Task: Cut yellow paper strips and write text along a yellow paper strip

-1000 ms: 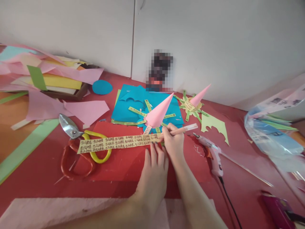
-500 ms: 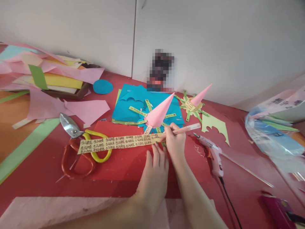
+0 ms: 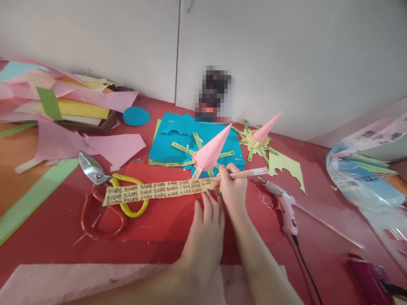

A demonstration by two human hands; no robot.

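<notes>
A long yellow paper strip (image 3: 159, 190) covered in handwritten characters lies across red paper (image 3: 152, 224). My left hand (image 3: 208, 224) rests flat, fingers stretched out, with the fingertips at the strip's lower edge near its right end. In my right hand (image 3: 233, 188) is a pen (image 3: 251, 173), its tip hidden at the strip's right end. Just beyond the hands stands a pink paper cone (image 3: 211, 150) on a blue paper shape with written green strips. The strip's left part lies over scissors (image 3: 95, 173) with red and yellow handles.
A pink glue gun (image 3: 284, 203) with a cord lies to the right. Behind it are green paper with scalloped cuts (image 3: 288, 169) and a second pink cone (image 3: 269, 127). Paper scraps (image 3: 70, 106) fill a tray at left; a plastic bag (image 3: 365, 173) sits far right.
Both hands stay in nearly the same place, the pen still at the strip's right end. The whole view has shifted very slightly.
</notes>
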